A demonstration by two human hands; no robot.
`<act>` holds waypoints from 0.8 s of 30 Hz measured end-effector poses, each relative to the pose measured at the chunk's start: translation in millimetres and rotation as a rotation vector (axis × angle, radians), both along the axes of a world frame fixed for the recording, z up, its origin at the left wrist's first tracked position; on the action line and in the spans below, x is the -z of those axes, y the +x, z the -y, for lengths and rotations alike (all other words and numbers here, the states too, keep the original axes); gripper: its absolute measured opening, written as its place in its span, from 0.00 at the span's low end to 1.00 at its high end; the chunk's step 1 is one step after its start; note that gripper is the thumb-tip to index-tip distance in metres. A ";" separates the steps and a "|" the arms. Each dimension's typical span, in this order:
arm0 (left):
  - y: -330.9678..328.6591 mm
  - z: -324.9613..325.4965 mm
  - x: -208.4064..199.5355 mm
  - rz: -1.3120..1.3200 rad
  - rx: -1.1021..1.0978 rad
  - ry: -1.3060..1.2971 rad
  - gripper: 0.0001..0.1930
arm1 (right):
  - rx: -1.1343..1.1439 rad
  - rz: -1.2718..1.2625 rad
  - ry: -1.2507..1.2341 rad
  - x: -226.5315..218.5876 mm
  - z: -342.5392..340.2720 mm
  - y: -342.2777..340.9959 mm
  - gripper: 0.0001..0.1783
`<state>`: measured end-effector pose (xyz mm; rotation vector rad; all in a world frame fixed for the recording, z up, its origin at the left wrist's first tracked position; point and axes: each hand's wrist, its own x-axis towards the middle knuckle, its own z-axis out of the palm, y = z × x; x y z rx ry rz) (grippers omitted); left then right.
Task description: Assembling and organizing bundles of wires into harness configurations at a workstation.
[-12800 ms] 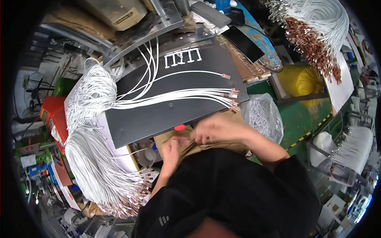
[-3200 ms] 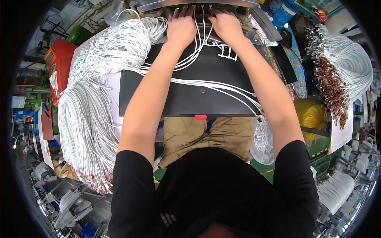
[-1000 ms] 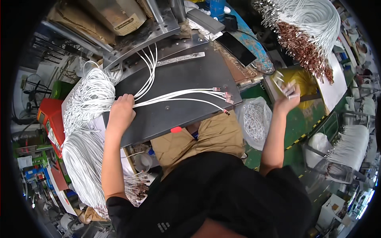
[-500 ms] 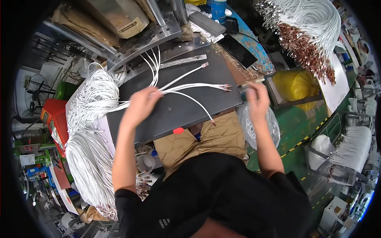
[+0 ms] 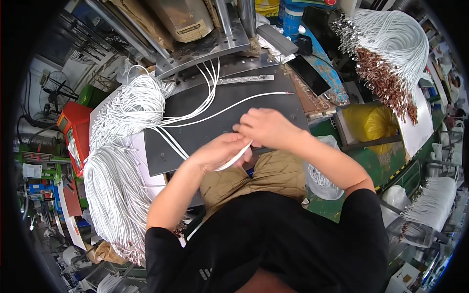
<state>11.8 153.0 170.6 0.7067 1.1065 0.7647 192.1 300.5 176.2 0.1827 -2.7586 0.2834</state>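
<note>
Two hands are met over the near edge of the dark surface, and a short bunch of white wires is held between them. The left hand is closed around the bunch from the left, its fingers curled over it; the right hand is closed on the far right end of the same bunch, just beyond the left hand and touching it. The bunch's long axis is seen to run from near left to far right, rising from under the left hand's fingers toward the right hand. The wire ends inside the right hand are hidden, so it cannot be told how they are pinched.

Several loose wires are laid across the surface to the far left of the hands, fanning from the big white coil on the left edge toward a metal fixture at the far side. One single wire with a small metal tip is stretched across the surface just beyond the right hand, well apart from the held bunch. Of the two, the left hand is the nearer to the loose wires and to the coil; the right hand is the nearer to the single wire. A second hank of wires with copper terminals is hung at far right, well out of either hand's reach.
</note>
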 end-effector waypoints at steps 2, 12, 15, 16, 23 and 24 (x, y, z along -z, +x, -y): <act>4.8 1.9 13.9 0.163 -0.134 -0.020 0.16 | 0.291 -0.165 -0.322 1.8 -10.4 -8.8 0.16; -10.2 -52.0 36.3 -0.071 -0.303 0.061 0.13 | 0.567 -0.422 -0.575 41.7 -27.6 -28.9 0.19; -36.5 -66.3 42.1 0.025 -0.480 0.120 0.13 | 0.496 -0.057 -0.444 53.8 -27.2 -14.8 0.15; -43.6 -70.4 44.2 0.042 -0.504 0.115 0.14 | 0.464 0.172 -0.370 55.6 -30.1 -11.9 0.14; -48.9 -83.8 55.3 0.011 -0.538 0.153 0.15 | 0.583 -0.147 0.166 64.5 -68.2 -35.8 0.15; -46.9 -83.6 55.7 -0.026 -0.531 0.145 0.15 | 0.688 -0.201 0.302 67.5 -72.8 -39.8 0.16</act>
